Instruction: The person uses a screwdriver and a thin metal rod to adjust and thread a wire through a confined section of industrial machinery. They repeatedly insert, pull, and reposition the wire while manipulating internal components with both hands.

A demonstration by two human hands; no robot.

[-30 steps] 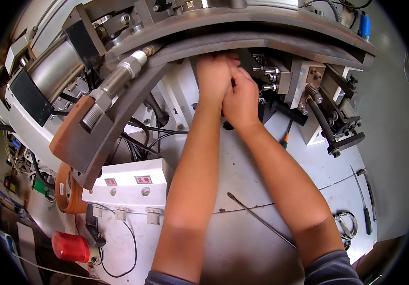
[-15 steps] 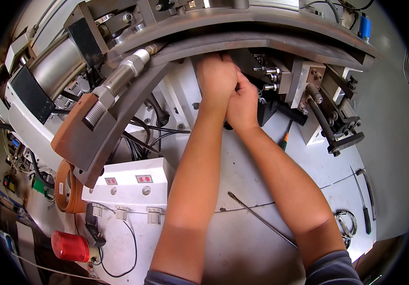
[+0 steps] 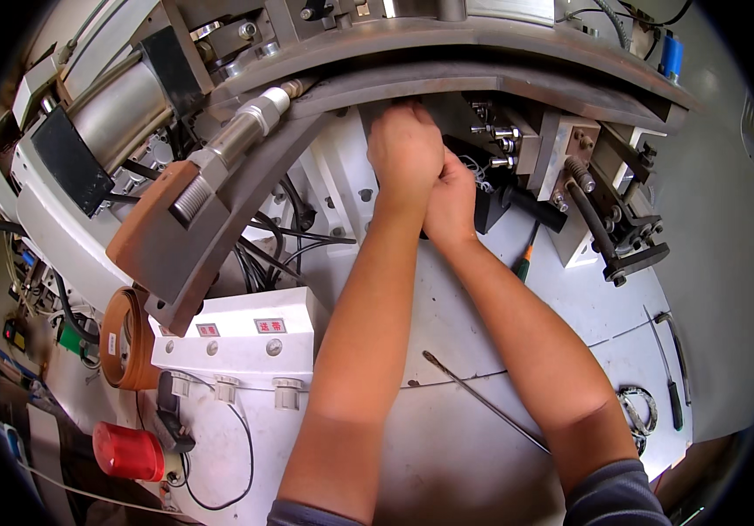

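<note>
Both of my hands reach up under the dark curved metal plate (image 3: 447, 77) of a machine. My left hand (image 3: 405, 147) is curled, its fingertips in shadow below the plate's edge. Right beside it and partly behind it is my right hand (image 3: 453, 195), its fingers bent in against the left one. What the fingers hold, if anything, is hidden by the hands. Close to the right hand lie a black cylinder-shaped part (image 3: 535, 209) and thin loose wires. A metal block with bolts (image 3: 507, 145) stands just right of the hands.
A long metal rod (image 3: 482, 401) lies between my forearms. A screwdriver with an orange-green handle (image 3: 524, 263) is beyond the right forearm. At left are a white control box (image 3: 237, 337), a red lamp (image 3: 127, 451), a brown ring-shaped roll (image 3: 123, 340) and black cables (image 3: 272, 254).
The machine has shifted slightly rightward in the view at left. My left hand has moved a little to the right and down; both hands stay together under the plate.
</note>
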